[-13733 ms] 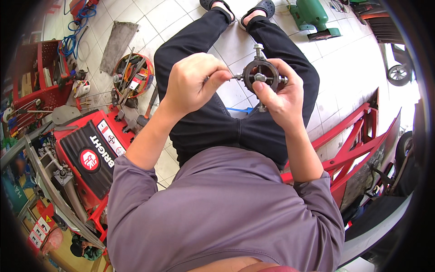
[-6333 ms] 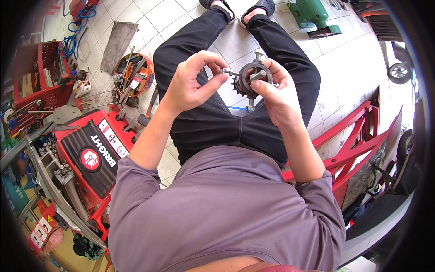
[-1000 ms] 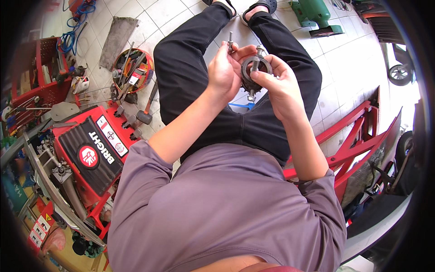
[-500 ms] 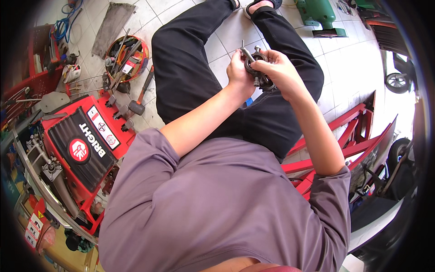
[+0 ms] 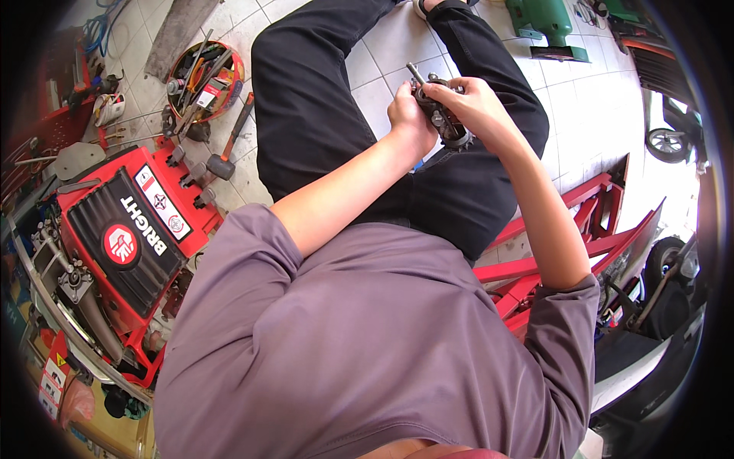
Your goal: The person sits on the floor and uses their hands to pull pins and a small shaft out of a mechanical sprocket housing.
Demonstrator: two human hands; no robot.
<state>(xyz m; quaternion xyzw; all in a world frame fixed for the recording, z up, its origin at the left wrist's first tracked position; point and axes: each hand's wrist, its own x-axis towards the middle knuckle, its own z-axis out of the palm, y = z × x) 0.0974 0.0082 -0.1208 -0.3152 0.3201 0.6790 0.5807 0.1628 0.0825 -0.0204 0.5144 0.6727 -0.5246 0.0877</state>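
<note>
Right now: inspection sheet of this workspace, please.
Surface: white tiled floor, person seated above it.
Job's things: toothed metal part with a protruding pin, held over the lap.
Clutter: round red tray of tools, hammer, red machine.
Hands: left hand and right hand both grip the toothed metal part.
Cables: blue cord on the floor, upper left.
Surroundings: red steel frame, green machine, small wheel.

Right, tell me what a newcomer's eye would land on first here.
First the two hands, left hand and right hand, both gripping a dark toothed metal part above the lap. Then the big red and black machine on the floor at the left, and beyond it a round tray of tools.
</note>
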